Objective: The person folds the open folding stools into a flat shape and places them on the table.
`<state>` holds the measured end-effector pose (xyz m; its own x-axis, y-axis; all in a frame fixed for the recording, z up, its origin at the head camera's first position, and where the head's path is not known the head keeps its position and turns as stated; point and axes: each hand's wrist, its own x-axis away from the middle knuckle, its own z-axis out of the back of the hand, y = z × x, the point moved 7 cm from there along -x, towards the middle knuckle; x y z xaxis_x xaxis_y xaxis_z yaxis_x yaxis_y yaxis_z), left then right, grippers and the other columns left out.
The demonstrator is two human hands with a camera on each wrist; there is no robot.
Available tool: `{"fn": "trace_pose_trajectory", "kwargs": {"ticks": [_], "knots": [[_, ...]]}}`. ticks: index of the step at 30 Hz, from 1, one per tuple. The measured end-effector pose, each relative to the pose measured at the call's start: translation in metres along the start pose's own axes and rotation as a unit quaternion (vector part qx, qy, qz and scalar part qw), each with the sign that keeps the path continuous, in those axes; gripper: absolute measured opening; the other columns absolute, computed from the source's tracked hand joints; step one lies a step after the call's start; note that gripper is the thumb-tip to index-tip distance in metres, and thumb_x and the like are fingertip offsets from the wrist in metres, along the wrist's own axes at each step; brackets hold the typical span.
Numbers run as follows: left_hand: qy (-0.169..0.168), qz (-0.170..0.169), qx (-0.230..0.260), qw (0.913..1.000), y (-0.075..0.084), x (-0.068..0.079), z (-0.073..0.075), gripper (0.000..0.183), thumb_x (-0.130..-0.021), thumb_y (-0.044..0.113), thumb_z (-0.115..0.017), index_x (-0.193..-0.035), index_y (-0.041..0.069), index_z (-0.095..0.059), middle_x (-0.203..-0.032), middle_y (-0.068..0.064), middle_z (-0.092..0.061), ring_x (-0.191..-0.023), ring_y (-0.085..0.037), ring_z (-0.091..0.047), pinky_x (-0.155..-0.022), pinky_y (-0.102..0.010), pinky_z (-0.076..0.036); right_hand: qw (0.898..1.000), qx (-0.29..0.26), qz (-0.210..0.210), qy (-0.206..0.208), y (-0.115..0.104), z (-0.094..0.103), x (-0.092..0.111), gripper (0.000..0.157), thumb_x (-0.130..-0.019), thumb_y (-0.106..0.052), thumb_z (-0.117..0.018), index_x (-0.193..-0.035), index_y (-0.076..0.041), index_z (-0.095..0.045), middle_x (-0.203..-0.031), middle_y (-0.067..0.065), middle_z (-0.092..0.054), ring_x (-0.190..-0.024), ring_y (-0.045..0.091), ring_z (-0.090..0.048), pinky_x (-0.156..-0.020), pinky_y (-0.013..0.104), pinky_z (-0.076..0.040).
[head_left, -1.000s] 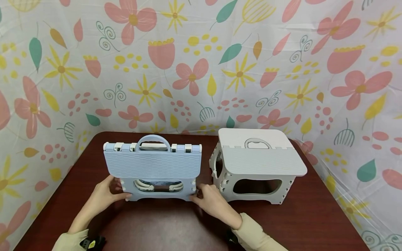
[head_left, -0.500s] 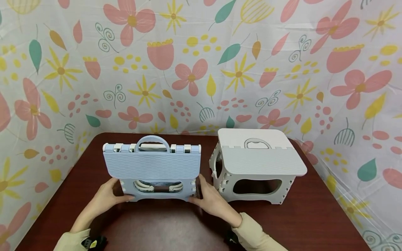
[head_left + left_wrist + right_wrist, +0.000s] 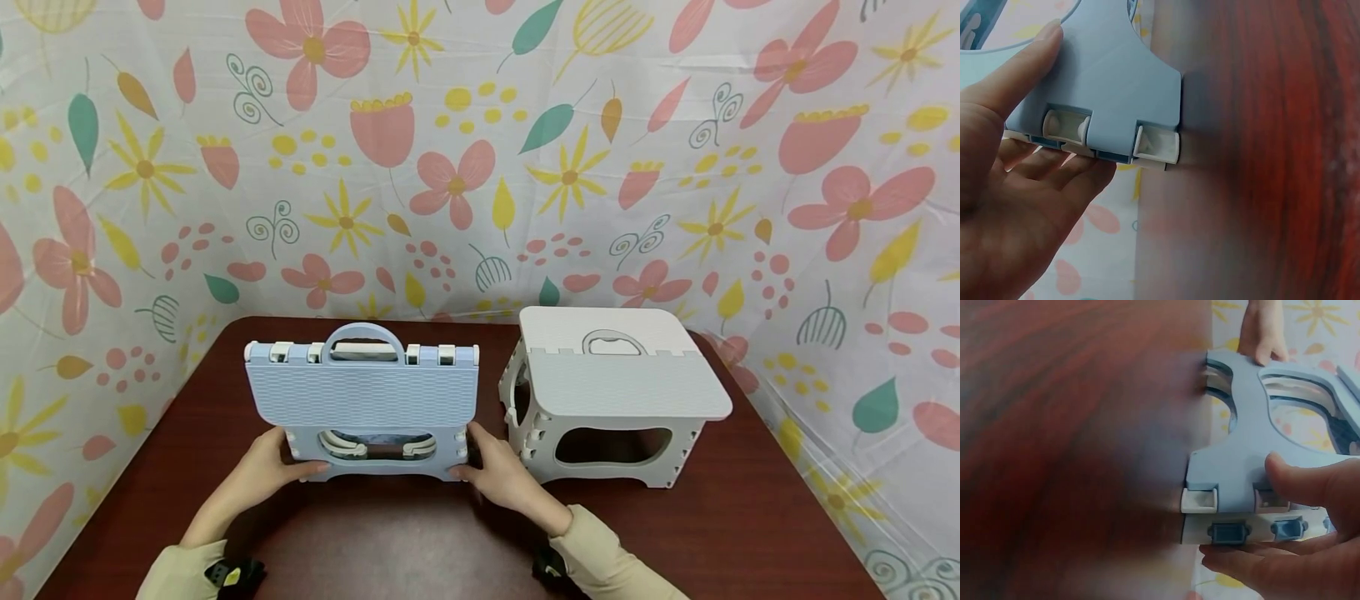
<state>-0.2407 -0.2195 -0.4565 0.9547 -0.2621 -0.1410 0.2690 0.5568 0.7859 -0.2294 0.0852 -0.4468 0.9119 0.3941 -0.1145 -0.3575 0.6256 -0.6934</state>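
A blue folding stool [image 3: 367,396] stands partly folded on the table, its front top flap sloping down and its carry handle upright above. My left hand [image 3: 258,471] grips its lower left end. In the left wrist view the thumb [image 3: 1022,69] lies on the blue leg panel, with the other fingers behind it. My right hand [image 3: 502,471] holds the lower right end the same way; in the right wrist view the thumb [image 3: 1294,478] is on the front panel and the fingers are behind the hinged end. White hinge pieces [image 3: 1200,500] show along that edge.
Right of my right hand stands a pale grey folding stool [image 3: 622,375], fully unfolded, its top flat. Both stools are on a dark red-brown table [image 3: 360,550]. A white curtain with a flower print [image 3: 465,150] hangs behind the table and along its sides.
The left thumb has slid slightly right along the blue stool's lower front panel. The right fingers have shifted a little at the other end. Both stools stay in place.
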Motion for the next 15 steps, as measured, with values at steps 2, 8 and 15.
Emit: {"fn": "trace_pose_trajectory", "kwargs": {"ticks": [2, 8, 15], "knots": [[-0.004, 0.002, 0.018, 0.9998, 0.0005, 0.0000, -0.0007, 0.076, -0.069, 0.030, -0.079, -0.131, 0.016, -0.038, -0.112, -0.012, -0.057, -0.078, -0.002, -0.055, -0.057, -0.024, -0.048, 1.000, 0.007, 0.000, -0.002, 0.0013, -0.0013, -0.0006, 0.060, -0.080, -0.022, -0.070, -0.131, -0.011, -0.041, -0.112, 0.004, -0.064, -0.104, 0.017, -0.060, -0.086, 0.036, -0.047], [-0.002, -0.001, 0.032, 0.9995, -0.0009, -0.0002, -0.0014, 0.069, -0.070, 0.025, -0.079, -0.127, 0.014, -0.041, -0.107, -0.013, -0.058, -0.071, -0.003, -0.057, -0.054, -0.026, -0.049, 1.000, 0.006, 0.004, -0.004, 0.0015, -0.0010, -0.0019, 0.061, -0.080, -0.024, -0.070, -0.132, -0.009, -0.041, -0.116, 0.004, -0.063, -0.109, 0.019, -0.058, -0.091, 0.039, -0.045], [0.008, 0.001, 0.023, 0.9997, -0.0019, 0.0007, -0.0015, 0.067, -0.070, 0.027, -0.079, -0.126, 0.014, -0.044, -0.107, -0.014, -0.060, -0.073, -0.002, -0.057, -0.055, -0.026, -0.049, 1.000, 0.013, 0.002, -0.005, 0.0012, -0.0004, -0.0023, 0.057, -0.081, -0.025, -0.069, -0.129, -0.008, -0.044, -0.113, 0.003, -0.064, -0.107, 0.017, -0.059, -0.089, 0.037, -0.047]]}}
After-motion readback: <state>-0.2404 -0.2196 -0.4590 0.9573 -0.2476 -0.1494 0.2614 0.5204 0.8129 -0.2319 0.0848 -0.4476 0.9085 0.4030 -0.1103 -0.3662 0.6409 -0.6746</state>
